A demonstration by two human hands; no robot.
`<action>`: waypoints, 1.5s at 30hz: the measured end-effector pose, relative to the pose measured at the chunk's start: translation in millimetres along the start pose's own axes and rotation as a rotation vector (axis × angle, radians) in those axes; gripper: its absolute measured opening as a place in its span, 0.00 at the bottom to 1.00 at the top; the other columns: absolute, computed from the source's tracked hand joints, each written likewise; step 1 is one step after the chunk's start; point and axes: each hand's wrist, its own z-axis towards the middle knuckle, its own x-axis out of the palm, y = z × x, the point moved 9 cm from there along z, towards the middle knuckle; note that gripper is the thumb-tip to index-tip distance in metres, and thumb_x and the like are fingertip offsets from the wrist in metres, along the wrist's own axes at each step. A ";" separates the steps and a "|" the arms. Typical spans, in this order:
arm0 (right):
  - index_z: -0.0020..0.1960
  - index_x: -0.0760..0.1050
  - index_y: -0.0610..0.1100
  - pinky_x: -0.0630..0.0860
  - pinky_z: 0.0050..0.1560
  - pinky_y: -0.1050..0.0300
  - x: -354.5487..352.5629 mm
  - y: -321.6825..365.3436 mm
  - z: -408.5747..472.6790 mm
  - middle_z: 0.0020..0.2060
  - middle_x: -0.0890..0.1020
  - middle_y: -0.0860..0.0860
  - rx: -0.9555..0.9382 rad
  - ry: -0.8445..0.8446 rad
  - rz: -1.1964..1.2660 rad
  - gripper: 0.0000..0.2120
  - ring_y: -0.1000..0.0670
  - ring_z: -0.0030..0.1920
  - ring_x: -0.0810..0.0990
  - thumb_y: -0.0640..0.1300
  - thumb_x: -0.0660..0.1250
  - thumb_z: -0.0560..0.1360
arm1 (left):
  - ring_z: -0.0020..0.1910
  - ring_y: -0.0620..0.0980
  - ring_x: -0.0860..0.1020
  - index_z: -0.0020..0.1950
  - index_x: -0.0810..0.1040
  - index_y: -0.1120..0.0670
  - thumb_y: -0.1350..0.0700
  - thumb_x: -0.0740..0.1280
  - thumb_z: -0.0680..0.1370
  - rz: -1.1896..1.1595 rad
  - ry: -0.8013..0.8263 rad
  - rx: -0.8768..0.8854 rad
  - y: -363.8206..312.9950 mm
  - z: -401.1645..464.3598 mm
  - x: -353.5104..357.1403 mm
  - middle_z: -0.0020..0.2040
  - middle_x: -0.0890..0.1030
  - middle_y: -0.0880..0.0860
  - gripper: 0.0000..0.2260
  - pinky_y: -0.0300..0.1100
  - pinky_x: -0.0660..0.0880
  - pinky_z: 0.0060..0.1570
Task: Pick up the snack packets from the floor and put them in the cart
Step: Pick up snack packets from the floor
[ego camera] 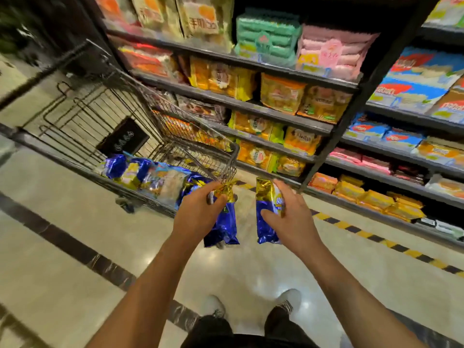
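We see a glossy cream tiled floor (pixel 62 247) crossed by a dark marble band (pixel 82 252). Right of that band stand dark shelves (pixel 251 102) packed with goods, a yellow-black hazard stripe (pixel 376 237) running along their base.

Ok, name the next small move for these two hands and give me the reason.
Probably carry both packets left and forward over the cart's rim and let go. The left hand grips one blue-and-gold packet, the right hand another packet, both held just short of the cart, where similar packets already lie.
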 end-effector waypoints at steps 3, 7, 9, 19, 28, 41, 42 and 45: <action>0.75 0.61 0.60 0.70 0.46 0.59 32.2 18.0 -1.8 0.58 0.74 0.50 0.016 -0.009 0.035 0.34 0.52 0.53 0.75 0.50 0.71 0.73 | 0.57 0.54 0.79 0.69 0.76 0.45 0.45 0.68 0.78 -0.020 -0.024 -0.029 41.2 -6.6 -33.2 0.60 0.82 0.53 0.19 0.48 0.75 0.55; 0.75 0.61 0.59 0.70 0.52 0.56 74.6 50.6 -4.6 0.59 0.75 0.52 -0.021 0.009 -0.002 0.34 0.51 0.58 0.75 0.53 0.71 0.72 | 0.63 0.50 0.78 0.68 0.78 0.46 0.39 0.64 0.73 -0.085 -0.080 -0.022 87.8 -18.9 -79.9 0.63 0.81 0.49 0.25 0.48 0.75 0.61; 0.76 0.60 0.58 0.69 0.55 0.56 95.4 66.8 -5.1 0.60 0.73 0.52 -0.025 0.026 -0.013 0.35 0.51 0.60 0.73 0.52 0.71 0.73 | 0.63 0.49 0.77 0.67 0.78 0.45 0.39 0.64 0.73 -0.099 -0.100 -0.033 108.8 -23.7 -99.1 0.64 0.81 0.47 0.25 0.44 0.74 0.59; 0.76 0.60 0.58 0.67 0.49 0.69 192.3 135.4 9.9 0.62 0.71 0.55 -0.147 0.163 -0.038 0.35 0.57 0.56 0.71 0.52 0.72 0.73 | 0.59 0.51 0.79 0.68 0.77 0.44 0.46 0.67 0.78 -0.135 -0.204 -0.134 180.3 -16.6 -165.6 0.61 0.81 0.47 0.18 0.45 0.74 0.54; 0.70 0.64 0.62 0.78 0.55 0.45 274.0 172.4 77.6 0.59 0.78 0.53 -0.152 0.332 0.017 0.32 0.49 0.57 0.78 0.54 0.72 0.69 | 0.53 0.52 0.80 0.68 0.77 0.44 0.44 0.67 0.79 -0.039 -0.274 -0.247 224.6 35.4 -211.9 0.55 0.83 0.50 0.18 0.44 0.74 0.47; 0.72 0.60 0.63 0.74 0.52 0.55 326.9 218.1 164.7 0.62 0.70 0.52 -0.140 0.425 0.047 0.31 0.50 0.51 0.78 0.51 0.71 0.74 | 0.53 0.50 0.80 0.67 0.77 0.44 0.43 0.66 0.78 0.019 -0.229 -0.297 243.3 134.3 -238.7 0.53 0.83 0.47 0.18 0.45 0.75 0.48; 0.73 0.60 0.62 0.72 0.50 0.58 328.9 220.3 168.8 0.63 0.70 0.52 -0.135 0.426 0.048 0.32 0.50 0.52 0.78 0.50 0.70 0.74 | 0.52 0.49 0.80 0.66 0.77 0.44 0.43 0.66 0.78 0.014 -0.223 -0.289 244.1 141.2 -239.3 0.52 0.83 0.46 0.17 0.45 0.75 0.48; 0.74 0.60 0.60 0.68 0.51 0.58 337.8 223.8 182.6 0.66 0.69 0.51 -0.124 0.410 0.021 0.32 0.50 0.48 0.76 0.50 0.70 0.74 | 0.49 0.47 0.79 0.67 0.77 0.43 0.43 0.66 0.78 0.015 -0.201 -0.272 247.8 163.0 -243.7 0.51 0.82 0.45 0.18 0.43 0.74 0.47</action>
